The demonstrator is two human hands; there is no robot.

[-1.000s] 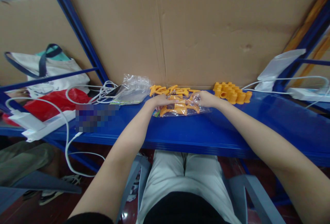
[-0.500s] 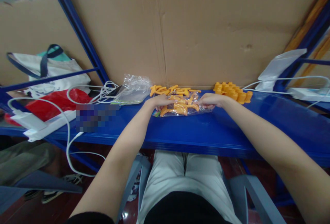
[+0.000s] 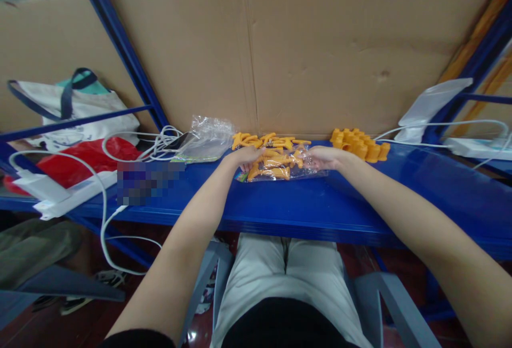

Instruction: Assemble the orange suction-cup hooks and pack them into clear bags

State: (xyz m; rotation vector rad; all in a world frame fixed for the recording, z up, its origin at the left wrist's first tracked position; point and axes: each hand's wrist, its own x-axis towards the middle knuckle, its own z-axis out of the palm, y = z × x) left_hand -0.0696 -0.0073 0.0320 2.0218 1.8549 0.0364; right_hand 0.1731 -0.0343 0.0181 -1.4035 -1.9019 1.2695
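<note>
A clear plastic bag [image 3: 276, 173] with several yellow-orange plastic pieces inside lies on the blue tabletop in front of me. My left hand [image 3: 248, 157] is closed on its left side, the fingertips partly hidden by the bag. At its right end my right hand [image 3: 323, 158] grips the plastic close to one of the pieces. Just behind the bag lies a pile of loose yellow-orange pieces [image 3: 276, 140] with slim arms. Beyond my right wrist stands a cluster of yellow-orange knobbly pieces [image 3: 359, 144].
Clear empty-looking bags [image 3: 208, 140] lie left of my hands, near white cables [image 3: 162, 140]. A white power strip [image 3: 74, 196], red bag [image 3: 88, 158] and tote bag [image 3: 88, 108] are farther left. Cardboard [image 3: 304, 49] closes off the back. A person's leg [image 3: 40, 246] shows lower left.
The pieces at the bag's right end have shifted and turned slightly under my right hand, whose fingers have changed position a little. My left hand stays nearly in place.
</note>
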